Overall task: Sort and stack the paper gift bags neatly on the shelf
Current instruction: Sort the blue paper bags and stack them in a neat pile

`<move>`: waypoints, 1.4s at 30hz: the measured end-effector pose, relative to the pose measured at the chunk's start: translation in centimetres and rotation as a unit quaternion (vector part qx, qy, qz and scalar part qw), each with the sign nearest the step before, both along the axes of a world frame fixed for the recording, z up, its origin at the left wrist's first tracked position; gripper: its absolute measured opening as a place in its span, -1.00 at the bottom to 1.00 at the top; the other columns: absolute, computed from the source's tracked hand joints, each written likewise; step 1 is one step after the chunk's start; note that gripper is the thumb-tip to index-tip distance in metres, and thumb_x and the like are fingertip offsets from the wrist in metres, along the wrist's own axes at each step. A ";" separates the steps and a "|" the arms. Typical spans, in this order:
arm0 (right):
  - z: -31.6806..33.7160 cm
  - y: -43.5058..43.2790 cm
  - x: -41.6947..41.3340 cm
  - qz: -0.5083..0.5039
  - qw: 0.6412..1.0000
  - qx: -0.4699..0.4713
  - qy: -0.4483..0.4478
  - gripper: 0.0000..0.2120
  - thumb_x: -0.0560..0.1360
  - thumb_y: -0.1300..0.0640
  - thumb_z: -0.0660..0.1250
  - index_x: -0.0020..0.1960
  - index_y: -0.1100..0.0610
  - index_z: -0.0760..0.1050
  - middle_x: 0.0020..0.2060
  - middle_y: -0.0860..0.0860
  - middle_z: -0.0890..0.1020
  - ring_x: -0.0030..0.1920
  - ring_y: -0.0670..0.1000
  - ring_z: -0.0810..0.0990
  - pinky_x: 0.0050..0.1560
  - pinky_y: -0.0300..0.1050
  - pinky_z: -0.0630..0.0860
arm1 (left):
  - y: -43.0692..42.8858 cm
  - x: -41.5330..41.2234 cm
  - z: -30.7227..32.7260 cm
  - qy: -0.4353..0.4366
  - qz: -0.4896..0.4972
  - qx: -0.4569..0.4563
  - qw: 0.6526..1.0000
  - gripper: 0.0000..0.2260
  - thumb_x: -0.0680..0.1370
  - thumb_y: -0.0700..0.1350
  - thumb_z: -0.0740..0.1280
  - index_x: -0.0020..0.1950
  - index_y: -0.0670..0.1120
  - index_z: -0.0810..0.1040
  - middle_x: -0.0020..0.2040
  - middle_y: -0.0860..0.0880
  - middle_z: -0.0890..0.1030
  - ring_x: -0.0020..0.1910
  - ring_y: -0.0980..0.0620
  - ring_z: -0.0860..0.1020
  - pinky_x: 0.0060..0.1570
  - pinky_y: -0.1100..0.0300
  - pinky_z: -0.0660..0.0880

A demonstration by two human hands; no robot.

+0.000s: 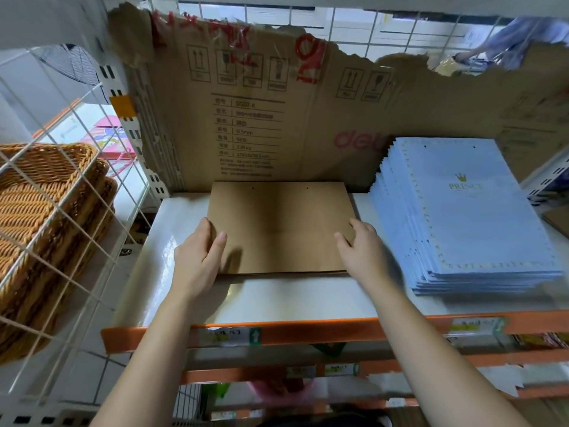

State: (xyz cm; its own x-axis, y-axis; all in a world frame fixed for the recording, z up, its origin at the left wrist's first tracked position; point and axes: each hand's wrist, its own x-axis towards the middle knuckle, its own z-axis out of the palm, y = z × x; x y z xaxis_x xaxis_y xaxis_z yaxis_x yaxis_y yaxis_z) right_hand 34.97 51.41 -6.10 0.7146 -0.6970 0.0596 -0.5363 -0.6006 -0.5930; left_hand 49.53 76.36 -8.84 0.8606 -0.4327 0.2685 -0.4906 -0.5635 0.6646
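1. The left hand (200, 251), at lower centre of the frame, lies with fairly straight fingers along the left edge of a flat brown kraft paper gift bag (280, 226) and its thumb on the top face. It presses and does not grip.
2. The right hand (363, 251) mirrors it on the bag's right edge, with loosely extended fingers and its thumb on top. As far as shows, it pinches nothing.
3. The brown bag lies folded flat between the two hands in mid-frame, and two small handle holes show near its far edge. A thin second edge shows along its near side, so it may be a thin pile; I cannot tell.
4. I judge it to be light and thin, stiff enough to slide flat, and easy to crease at the corners. The side edges look like the safest hold, or flat palms to nudge it square.
5. It rests on a glossy white shelf board (277, 300), on which it should slide readily.
6. A stack of pale blue paper gift bags (468, 217) sits at the right of the frame, just beside the right hand. A strip of bare board separates it from the brown bag.
7. Behind both stands a torn brown cardboard sheet (246, 118). At far left, woven wicker baskets (46, 211) sit behind wire mesh.
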 end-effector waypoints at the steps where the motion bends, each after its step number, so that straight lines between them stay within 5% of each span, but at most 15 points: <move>1: 0.1 -0.2 -0.1 0.000 1.000 0.001 -0.004 -0.51 0.60 0.04 0.22 0.48 0.19 0.28 0.44 0.13 0.34 0.38 0.13 0.39 0.28 -0.05 0.36 | -0.1 0.0 0.0 -0.005 -0.003 0.022 1.000 -0.66 0.54 0.21 0.02 -0.08 -0.07 0.25 -0.28 0.03 0.43 -0.21 -0.02 0.42 -0.16 0.00 0.29; 6: 0.5 -0.4 -0.5 0.019 0.999 -0.018 0.025 -0.51 0.61 0.07 0.19 0.50 0.18 0.23 0.49 0.15 0.26 0.45 0.13 0.30 0.34 -0.06 0.31 | -0.6 0.0 0.1 -0.006 0.004 0.087 0.996 -0.70 0.56 0.16 0.03 0.04 -0.07 0.27 -0.12 0.04 0.46 -0.07 -0.10 0.44 -0.10 -0.01 0.27; 11: 2.8 0.1 -1.8 0.067 0.994 -0.055 -0.061 -0.49 0.59 0.14 0.22 0.51 0.17 0.22 0.53 0.10 0.18 0.52 0.05 0.15 0.43 -0.14 0.14 | -2.6 -1.3 2.4 -0.134 0.081 0.107 0.982 -0.59 0.59 -0.02 0.16 0.37 -0.20 0.41 0.33 -0.20 0.48 0.25 -0.21 0.45 0.19 -0.08 0.26; 17: 7.3 -2.3 -6.3 0.078 0.963 -0.156 -0.207 -0.58 0.52 0.20 0.24 0.36 0.25 0.44 0.31 0.13 0.49 0.34 0.04 0.41 0.36 -0.21 0.25 | -10.7 -6.1 7.9 -0.234 0.001 0.060 0.970 -0.60 0.58 -0.01 0.15 0.34 -0.15 0.48 0.35 -0.18 0.48 0.30 -0.19 0.44 0.27 -0.08 0.25; 23: 9.5 -9.1 -14.2 0.058 0.944 -0.216 -0.242 -0.62 0.52 0.23 0.27 0.33 0.24 0.46 0.25 0.11 0.53 0.29 0.03 0.45 0.32 -0.23 0.30 | -20.2 -14.5 11.1 -0.305 -0.080 0.049 0.948 -0.63 0.59 -0.01 0.15 0.33 -0.13 0.48 0.32 -0.12 0.51 0.30 -0.13 0.46 0.27 -0.06 0.23; 34: 6.8 -26.9 -35.9 -0.016 0.978 -0.171 -0.121 -0.64 0.57 0.18 0.27 0.36 0.13 0.44 0.29 0.02 0.49 0.26 -0.02 0.47 0.22 -0.13 0.46 | -39.9 -33.8 8.6 -0.248 -0.198 0.057 0.947 -0.61 0.57 0.02 0.11 0.27 -0.14 0.51 0.11 -0.10 0.62 0.21 -0.15 0.53 0.23 -0.10 0.32; 42: 4.1 -34.9 -42.8 -0.047 0.986 -0.139 -0.079 -0.63 0.56 0.17 0.27 0.36 0.10 0.43 0.28 0.00 0.50 0.30 -0.04 0.42 0.25 -0.31 0.25 | -47.9 -40.0 5.7 -0.166 -0.208 0.128 0.955 -0.63 0.62 0.05 0.16 0.38 -0.04 0.44 0.32 -0.03 0.52 0.34 -0.07 0.42 0.34 -0.04 0.23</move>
